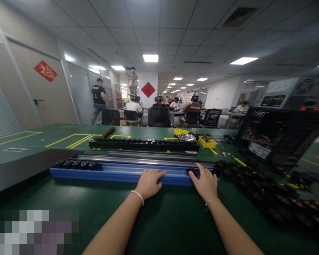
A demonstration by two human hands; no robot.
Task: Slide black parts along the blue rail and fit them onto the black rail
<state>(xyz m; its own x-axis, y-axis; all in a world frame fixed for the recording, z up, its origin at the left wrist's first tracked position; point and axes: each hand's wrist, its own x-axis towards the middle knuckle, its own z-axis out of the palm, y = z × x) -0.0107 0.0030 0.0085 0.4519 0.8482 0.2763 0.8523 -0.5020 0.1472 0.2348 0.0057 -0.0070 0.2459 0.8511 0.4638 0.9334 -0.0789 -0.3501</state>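
Observation:
A long blue channel-shaped rail (117, 176) lies crosswise on the green table in front of me. Several round black parts (79, 164) sit in a row inside its left end. My left hand (149, 183) rests on the middle of the rail, fingers stretched out and holding nothing. Toward the rail's right end, my right hand (206, 182) has thumb and forefinger around a small black part (192, 170), partly hidden by the fingers. Just beyond the blue rail lie bare metal rails (149, 161), parallel to it.
A heap of black parts (268, 193) spreads over the right side. Farther back stand a filled black rail (138, 144), a yellow bin (207, 142), a metal dish (187, 137) and an opened computer case (271, 134). A dark panel (23, 164) lies left. People sit beyond the table.

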